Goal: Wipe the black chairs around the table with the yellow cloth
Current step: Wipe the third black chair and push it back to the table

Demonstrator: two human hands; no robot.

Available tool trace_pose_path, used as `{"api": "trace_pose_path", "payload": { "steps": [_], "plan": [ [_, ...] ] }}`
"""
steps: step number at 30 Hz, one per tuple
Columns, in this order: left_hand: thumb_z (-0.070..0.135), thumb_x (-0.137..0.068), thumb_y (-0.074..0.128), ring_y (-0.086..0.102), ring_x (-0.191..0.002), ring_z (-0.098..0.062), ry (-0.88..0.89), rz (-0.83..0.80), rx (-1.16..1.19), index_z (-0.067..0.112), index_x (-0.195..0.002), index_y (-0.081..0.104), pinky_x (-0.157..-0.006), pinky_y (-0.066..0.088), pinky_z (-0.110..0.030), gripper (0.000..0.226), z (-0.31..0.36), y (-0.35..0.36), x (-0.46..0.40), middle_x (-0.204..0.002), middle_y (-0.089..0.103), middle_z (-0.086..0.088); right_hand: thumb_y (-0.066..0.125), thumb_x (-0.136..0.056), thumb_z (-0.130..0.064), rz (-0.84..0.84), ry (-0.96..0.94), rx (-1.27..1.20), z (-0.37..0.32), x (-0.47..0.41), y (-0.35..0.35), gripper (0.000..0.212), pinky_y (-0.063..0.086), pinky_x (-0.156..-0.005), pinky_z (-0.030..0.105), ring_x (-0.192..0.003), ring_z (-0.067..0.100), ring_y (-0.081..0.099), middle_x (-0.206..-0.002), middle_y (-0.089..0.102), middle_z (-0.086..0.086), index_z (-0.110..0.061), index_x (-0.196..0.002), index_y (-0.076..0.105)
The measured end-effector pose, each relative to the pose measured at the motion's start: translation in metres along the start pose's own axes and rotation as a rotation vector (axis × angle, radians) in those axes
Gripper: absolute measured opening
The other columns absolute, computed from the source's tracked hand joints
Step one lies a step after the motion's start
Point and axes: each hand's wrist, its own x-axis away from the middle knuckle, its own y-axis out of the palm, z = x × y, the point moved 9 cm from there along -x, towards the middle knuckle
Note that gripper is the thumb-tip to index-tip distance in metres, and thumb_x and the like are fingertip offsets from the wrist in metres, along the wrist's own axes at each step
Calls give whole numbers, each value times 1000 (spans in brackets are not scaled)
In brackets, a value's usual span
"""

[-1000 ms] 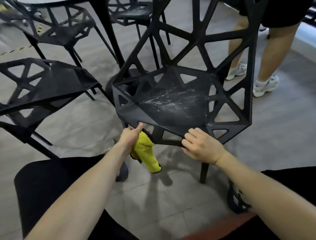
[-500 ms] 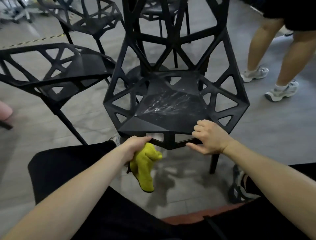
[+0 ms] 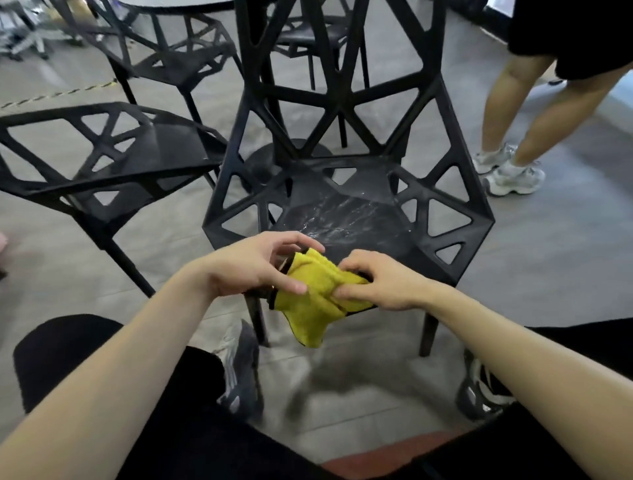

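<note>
A black lattice chair (image 3: 359, 212) stands right in front of me, its seat streaked with pale smears. Over the seat's front edge I hold the yellow cloth (image 3: 317, 301) between both hands. My left hand (image 3: 253, 265) holds its left end, thumb pressed on the fabric and fingers arched above. My right hand (image 3: 373, 281) pinches the bunched right end. The lower part of the cloth hangs below the seat edge.
A second black chair (image 3: 113, 161) stands to the left, and further chairs (image 3: 178, 51) sit behind by the round table (image 3: 178, 2). Another person's legs and pale sneakers (image 3: 513, 171) are at the right. My own knees and shoes fill the foreground.
My right hand left the chair's front edge and took hold of the cloth. My left hand lifted the cloth from below the seat edge up over it.
</note>
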Motion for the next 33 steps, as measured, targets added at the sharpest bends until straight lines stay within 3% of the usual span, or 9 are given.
{"api": "trace_pose_path", "payload": {
  "steps": [5, 10, 12, 14, 17, 20, 23, 27, 33],
  "plan": [
    [29, -72, 101, 75, -111, -20, 47, 315, -93, 33, -126, 72, -106, 59, -47, 62, 32, -15, -40, -120, 76, -1, 68, -95, -59, 222, 71, 116, 21, 19, -80, 28, 57, -81, 42, -85, 11, 69, -88, 74, -8, -32, -97, 74],
    [33, -91, 85, 73, -97, -11, 2, 503, -439, 25, -133, 62, -93, 63, -42, 49, 23, -21, -84, -114, 74, 6, 72, -95, -49, 498, 399, 668, 94, 15, -118, 60, 50, -101, 55, -125, 40, 54, -127, 56, 16, -7, -136, 61],
    [39, -96, 78, 72, -96, -12, -27, 562, -551, 26, -125, 66, -95, 60, -40, 34, -1, -30, -74, -107, 75, 10, 68, -96, -50, 450, 285, 689, 97, 1, -92, 60, 42, -115, 56, -140, 39, 46, -137, 56, 17, -9, -139, 63],
    [43, -101, 69, 70, -94, -15, -42, 627, -725, 29, -114, 68, -90, 60, -41, 19, -22, -40, -54, -100, 74, 11, 47, -105, -60, 338, 161, 706, 90, -14, -47, 65, 26, -128, 55, -155, 32, 34, -159, 49, 12, -17, -153, 54],
    [46, -102, 62, 65, -93, -26, -39, 684, -977, 23, -97, 66, -81, 57, -45, 24, -54, -59, -26, -92, 68, 4, 15, -109, -56, 301, 233, 848, 83, -30, -11, 71, 5, -132, 54, -163, 29, 16, -174, 26, 14, -16, -165, 35],
    [41, -103, 61, 61, -92, -33, 18, 765, -1150, 15, -92, 66, -83, 50, -48, 28, -71, -81, -9, -90, 62, -4, 21, -110, -49, 350, 320, 873, 65, -42, 1, 67, 9, -130, 57, -161, 37, 19, -170, 29, 24, -9, -162, 37],
    [37, -107, 54, 57, -105, -34, 103, 783, -1294, 12, -103, 67, -99, 45, -48, 29, -72, -93, -6, -106, 61, -8, 25, -110, -60, 391, 275, 741, 53, -32, 21, 77, 19, -128, 54, -155, 38, 32, -162, 42, 24, -3, -158, 40],
    [40, -107, 50, 59, -114, -36, 133, 769, -1314, 10, -119, 65, -121, 35, -48, 35, -76, -97, -24, -115, 66, -12, 25, -102, -78, 270, 217, 819, 53, -7, 29, 101, 13, -130, 57, -164, 36, 11, -172, 23, 25, 2, -163, 31],
    [42, -103, 52, 67, -97, -29, 57, 828, -1199, 15, -124, 65, -105, 42, -47, 36, -94, -100, -30, -95, 75, -3, 8, -98, -80, 69, 266, 753, 105, -58, -29, 101, 5, -134, 47, -165, 27, 5, -177, 11, 14, -8, -168, 20]
  ]
}}
